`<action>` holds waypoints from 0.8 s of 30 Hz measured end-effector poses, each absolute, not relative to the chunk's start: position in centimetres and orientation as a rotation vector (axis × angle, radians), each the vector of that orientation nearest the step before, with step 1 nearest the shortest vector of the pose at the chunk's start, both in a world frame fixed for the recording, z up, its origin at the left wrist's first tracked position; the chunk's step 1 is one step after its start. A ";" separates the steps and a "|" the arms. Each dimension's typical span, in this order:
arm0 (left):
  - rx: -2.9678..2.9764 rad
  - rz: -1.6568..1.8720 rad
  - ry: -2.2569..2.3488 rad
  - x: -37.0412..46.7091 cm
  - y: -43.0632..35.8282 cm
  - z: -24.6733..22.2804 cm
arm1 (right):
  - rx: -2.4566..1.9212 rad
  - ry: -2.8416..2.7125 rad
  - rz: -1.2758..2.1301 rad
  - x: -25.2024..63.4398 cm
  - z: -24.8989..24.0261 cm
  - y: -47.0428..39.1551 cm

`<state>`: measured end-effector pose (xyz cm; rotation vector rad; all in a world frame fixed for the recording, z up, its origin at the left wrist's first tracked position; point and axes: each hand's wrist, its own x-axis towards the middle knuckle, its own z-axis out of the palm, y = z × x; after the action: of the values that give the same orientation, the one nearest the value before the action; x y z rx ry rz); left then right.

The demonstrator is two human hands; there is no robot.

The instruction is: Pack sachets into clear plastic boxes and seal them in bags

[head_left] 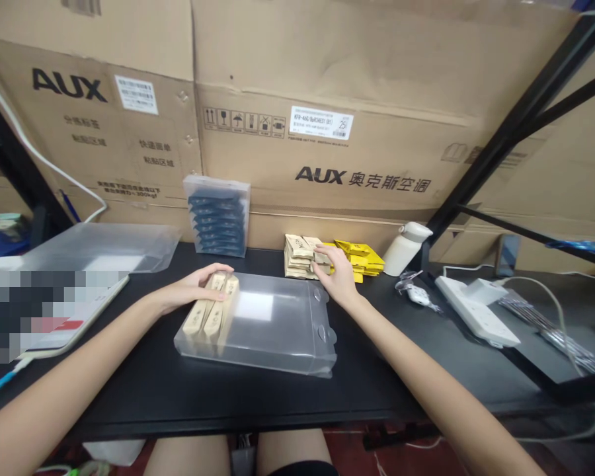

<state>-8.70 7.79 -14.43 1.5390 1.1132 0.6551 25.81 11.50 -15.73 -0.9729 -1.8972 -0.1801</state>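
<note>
Bare tabletop (387, 370) lies open right of the clear box (277, 330); packet stacks (327, 261), bottle (404, 248) and power strip (476, 301) crowd behind

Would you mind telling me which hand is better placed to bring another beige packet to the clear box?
Probably the right hand: it already rests on the beige packet stack, while the left hand steadies packets in the clear box.

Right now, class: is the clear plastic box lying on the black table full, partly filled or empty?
Partly filled. The clear plastic box holds only a few beige flat packets at its left end, under the left hand; the rest shows bare.
</note>
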 end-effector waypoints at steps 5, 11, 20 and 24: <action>1.512 0.666 1.121 -8.8 7.9 -14.5 | -0.973 -2.182 -0.167 25.3 -14.3 15.2; 1.519 0.675 1.106 -9.0 8.0 -14.8 | -1.195 -2.299 -0.278 24.3 -13.7 17.1; 1.565 0.681 1.097 -9.5 8.3 -14.3 | -0.988 -1.727 -0.221 25.9 -13.3 13.6; 1.599 0.676 1.077 -10.4 8.9 -14.6 | -1.050 -1.410 -0.076 27.9 -13.8 10.9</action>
<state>-10.42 8.90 -14.64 1.5987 1.0765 0.6756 27.90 10.89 -13.84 -1.0496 -1.4098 -0.0759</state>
